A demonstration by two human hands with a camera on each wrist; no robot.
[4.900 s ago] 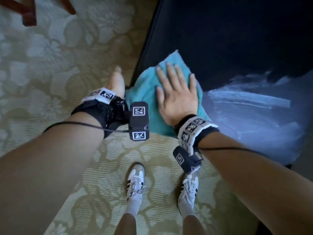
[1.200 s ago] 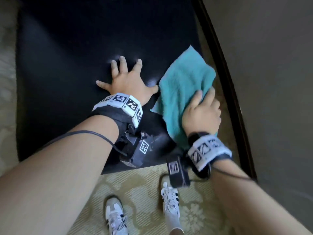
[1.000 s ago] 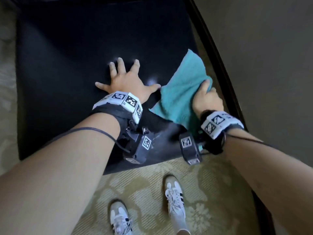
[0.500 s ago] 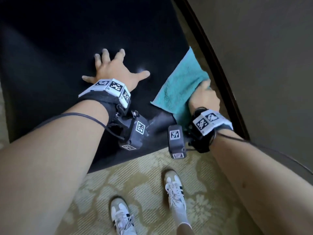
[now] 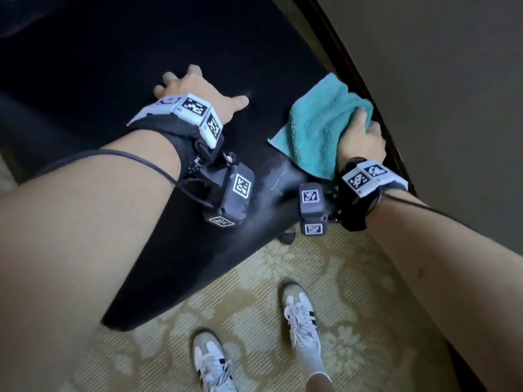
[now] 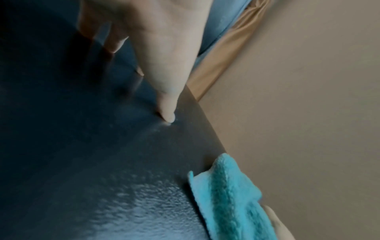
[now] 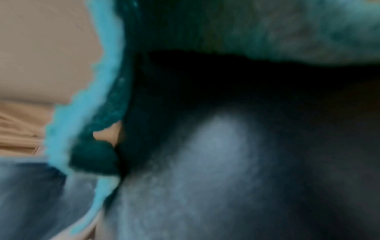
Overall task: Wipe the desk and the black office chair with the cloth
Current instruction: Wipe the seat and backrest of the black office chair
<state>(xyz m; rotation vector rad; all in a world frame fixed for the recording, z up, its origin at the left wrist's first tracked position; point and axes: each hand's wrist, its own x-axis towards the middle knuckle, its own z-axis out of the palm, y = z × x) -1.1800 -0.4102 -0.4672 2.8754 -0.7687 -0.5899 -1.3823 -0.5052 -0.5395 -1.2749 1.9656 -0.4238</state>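
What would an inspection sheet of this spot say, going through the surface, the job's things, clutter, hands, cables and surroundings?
Surface: black chair seat, sheen near its front edge.
Job's things: teal cloth bunched at the seat's right edge; the desk cannot be picked out.
Clutter: nothing seen.
Hands: left hand spread flat on the seat; right hand grips the cloth.
Cables: a thin black cable runs along each forearm.
Surroundings: patterned carpet, white sneakers, plain wall.

Dim, soft light — glare patch on chair seat (image 5: 271, 176); right-wrist view v. blurred.
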